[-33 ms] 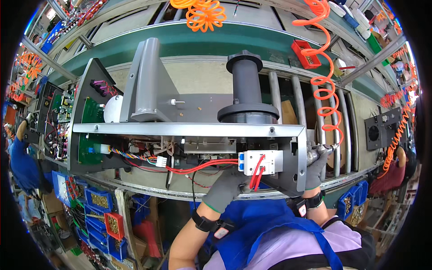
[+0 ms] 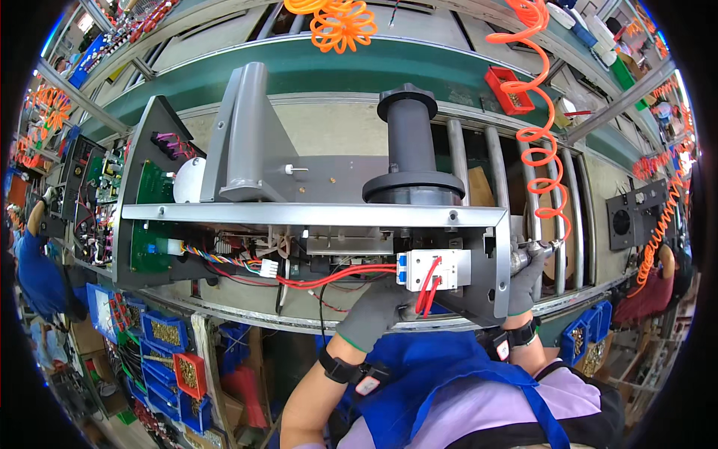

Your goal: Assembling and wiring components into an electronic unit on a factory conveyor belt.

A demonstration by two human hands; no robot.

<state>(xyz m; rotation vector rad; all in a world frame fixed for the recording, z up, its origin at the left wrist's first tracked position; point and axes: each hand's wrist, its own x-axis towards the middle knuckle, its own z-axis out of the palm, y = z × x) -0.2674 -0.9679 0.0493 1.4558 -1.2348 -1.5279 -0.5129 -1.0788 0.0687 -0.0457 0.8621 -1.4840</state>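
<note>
A grey metal machine chassis (image 2: 314, 215) lies across the work line in front of me. A white circuit breaker (image 2: 437, 271) with red wires sits inside its right end, by the end panel (image 2: 490, 280). My left hand (image 2: 374, 313), in a grey glove, is closed at the breaker's lower left side; its fingertips are hidden behind it. Outside the end panel, my gloved right hand (image 2: 526, 280) is wrapped round a silver air screwdriver (image 2: 518, 259), joined to an orange coiled hose (image 2: 540, 156). The tool's tip is hidden by the panel.
A black spool holder (image 2: 410, 142) and a grey upright plate (image 2: 247, 135) rise from the chassis. Metal rollers (image 2: 496, 165) lie to the right. A red screw bin (image 2: 509, 90) stands beyond; blue bins (image 2: 164, 333) sit at lower left. Other people work at both sides.
</note>
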